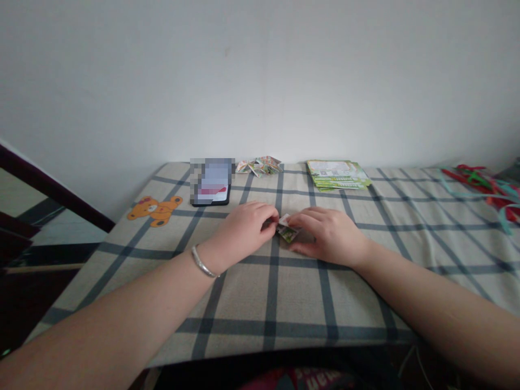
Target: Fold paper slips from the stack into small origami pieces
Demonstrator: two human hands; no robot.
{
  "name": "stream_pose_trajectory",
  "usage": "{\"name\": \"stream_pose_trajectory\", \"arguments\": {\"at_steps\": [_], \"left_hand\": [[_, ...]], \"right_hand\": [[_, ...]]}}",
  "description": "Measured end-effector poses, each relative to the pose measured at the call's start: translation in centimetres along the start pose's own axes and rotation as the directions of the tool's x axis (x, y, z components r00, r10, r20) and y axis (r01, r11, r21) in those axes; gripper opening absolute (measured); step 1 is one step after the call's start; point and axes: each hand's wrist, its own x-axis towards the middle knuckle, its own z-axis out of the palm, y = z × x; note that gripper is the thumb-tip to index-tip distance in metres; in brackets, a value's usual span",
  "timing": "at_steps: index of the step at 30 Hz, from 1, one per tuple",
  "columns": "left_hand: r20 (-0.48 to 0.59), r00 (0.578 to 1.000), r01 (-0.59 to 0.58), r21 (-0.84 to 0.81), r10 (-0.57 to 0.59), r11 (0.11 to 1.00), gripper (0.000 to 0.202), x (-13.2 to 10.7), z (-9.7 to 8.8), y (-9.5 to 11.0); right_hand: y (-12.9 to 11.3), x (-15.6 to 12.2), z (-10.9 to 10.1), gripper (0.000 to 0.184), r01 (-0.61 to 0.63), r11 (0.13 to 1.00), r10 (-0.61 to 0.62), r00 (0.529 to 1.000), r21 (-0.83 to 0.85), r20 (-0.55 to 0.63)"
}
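A small folded piece of printed paper (288,232), green and white, lies on the checked tablecloth between my hands. My left hand (252,225) has its thumb and fingertips pinched at the paper's left corner. From the other side, my right hand (325,233) presses its fingers on the paper's upper right part, with the thumb low at its near edge. The fingers cover part of the paper, so its full shape is hidden.
A phone (213,184) stands at the back left beside a bear picture (154,210). Several folded paper pieces (260,166) lie by the wall. A stack of green leaflets (339,175) sits at the back right, with coloured ribbons (483,184) at far right.
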Motion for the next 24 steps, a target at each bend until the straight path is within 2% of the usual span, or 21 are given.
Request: {"name": "stream_pose_trajectory", "arguments": {"at_steps": [5, 10, 14, 17, 21, 24], "left_hand": [[-0.012, 0.998, 0.060, -0.095, -0.061, 0.994, 0.007, 0.0, 0.0, 0.4], [-0.026, 0.996, 0.077, -0.165, -0.082, 0.983, 0.006, 0.0, -0.3, 1.0], [-0.099, 0.995, -0.023, -0.168, 0.006, 0.985, 0.006, -0.1, -0.5, 1.1], [-0.143, 0.984, -0.120, -0.109, 0.103, 0.987, 0.005, -0.2, -0.7, 1.1], [-0.161, 0.978, -0.138, -0.040, 0.130, 0.990, 0.010, -0.2, -0.8, 1.0], [-0.167, 0.975, -0.148, -0.018, 0.143, 0.989, 0.006, -0.1, -0.8, 0.9]], "right_hand": [[0.0, 0.1, -0.1, 0.020, -0.010, 0.996, 0.008, 1.000, -0.089, -0.027], [0.0, -0.2, -0.1, 0.017, -0.022, 0.997, 0.014, 0.993, -0.071, -0.119], [-0.1, -0.4, 0.0, 0.018, -0.055, 0.997, 0.041, 0.974, -0.055, -0.222], [0.0, -0.4, 0.0, 0.014, -0.090, 0.996, 0.083, 0.961, -0.016, -0.266], [0.1, -0.4, 0.0, 0.011, -0.160, 0.986, 0.168, 0.945, 0.053, -0.282], [0.0, -0.4, 0.0, 0.009, -0.203, 0.971, 0.229, 0.939, 0.124, -0.257]]}}
